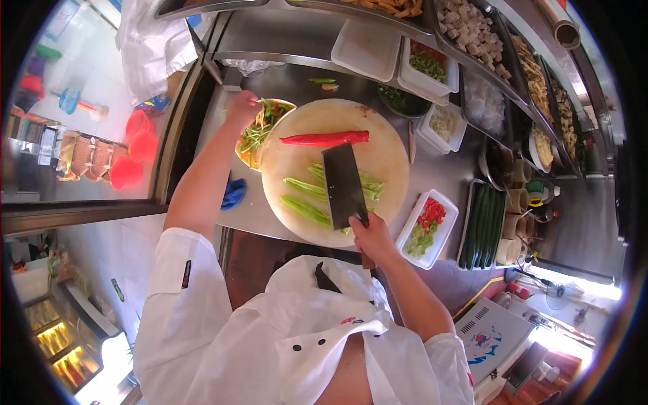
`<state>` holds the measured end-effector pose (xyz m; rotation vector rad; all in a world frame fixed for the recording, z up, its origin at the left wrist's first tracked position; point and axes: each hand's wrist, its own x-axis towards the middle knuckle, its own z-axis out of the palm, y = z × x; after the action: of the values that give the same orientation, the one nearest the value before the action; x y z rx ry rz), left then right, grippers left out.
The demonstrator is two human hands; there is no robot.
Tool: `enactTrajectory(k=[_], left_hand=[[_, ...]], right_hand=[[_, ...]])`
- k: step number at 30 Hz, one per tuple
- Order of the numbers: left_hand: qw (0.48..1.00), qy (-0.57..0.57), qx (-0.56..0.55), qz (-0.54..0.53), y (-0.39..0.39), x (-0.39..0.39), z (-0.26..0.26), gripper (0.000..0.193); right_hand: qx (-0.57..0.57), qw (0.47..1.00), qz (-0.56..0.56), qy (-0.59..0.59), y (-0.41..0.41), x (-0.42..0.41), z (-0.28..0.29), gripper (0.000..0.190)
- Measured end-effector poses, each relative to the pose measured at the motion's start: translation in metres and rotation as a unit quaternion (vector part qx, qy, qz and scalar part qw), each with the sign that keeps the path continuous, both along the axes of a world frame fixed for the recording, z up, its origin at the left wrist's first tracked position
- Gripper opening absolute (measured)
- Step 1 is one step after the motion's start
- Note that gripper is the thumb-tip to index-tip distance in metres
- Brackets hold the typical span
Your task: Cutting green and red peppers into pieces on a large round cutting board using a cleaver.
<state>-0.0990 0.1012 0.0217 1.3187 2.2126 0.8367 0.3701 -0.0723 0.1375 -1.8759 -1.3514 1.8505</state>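
Note:
My right hand (373,234) grips the handle of a dark cleaver (345,187). Its broad blade lies over split green pepper pieces (305,190) on a round chopping board (283,167) and hides part of them. A whole long red pepper (324,138) rests across the board beyond the blade. Out at the far left, my left hand (244,107) is at the edge of a bowl (291,105) of green and orange vegetable scraps (260,129). Its fingers are bent together; whether they hold anything is not visible. The board overlaps part of the bowl.
Right of the board stand a white tray (448,235) of chopped red and green pepper and a tray of cucumbers (483,225). A small knife (411,142) lies by the board's right edge. A blue cloth (234,194) is at left. Food pans (471,38) line the shelf above.

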Motion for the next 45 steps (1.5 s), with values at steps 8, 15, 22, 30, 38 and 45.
enactTrajectory(k=[8, 15, 22, 30, 38, 45], left_hand=[[0.984, 0.099, 0.043, -0.145, 0.019, 0.009, -0.033, 0.025], [0.974, -0.003, 0.153, -0.168, -0.031, 0.074, 0.066, 0.03], [0.904, -0.057, 0.104, -0.411, -0.125, 0.096, 0.077, 0.071], [0.967, 0.049, 0.123, -0.218, -0.148, 0.054, 0.049, 0.045], [0.94, 0.018, 0.064, -0.335, -0.218, 0.227, 0.019, 0.021], [0.921, -0.034, 0.033, -0.387, -0.216, 0.311, 0.001, 0.022]], right_hand=[[0.041, 0.998, 0.023, 0.031, 0.034, -0.057, -0.022, 0.034], [0.132, 0.991, 0.032, 0.005, 0.077, -0.101, -0.047, 0.033], [0.066, 0.986, -0.023, 0.15, 0.11, -0.183, -0.031, 0.024], [0.048, 0.992, -0.017, 0.112, 0.083, -0.109, -0.019, 0.025], [0.146, 0.984, -0.011, -0.104, 0.013, 0.056, -0.007, 0.033], [0.096, 0.983, -0.07, -0.142, -0.043, 0.129, -0.008, 0.032]])
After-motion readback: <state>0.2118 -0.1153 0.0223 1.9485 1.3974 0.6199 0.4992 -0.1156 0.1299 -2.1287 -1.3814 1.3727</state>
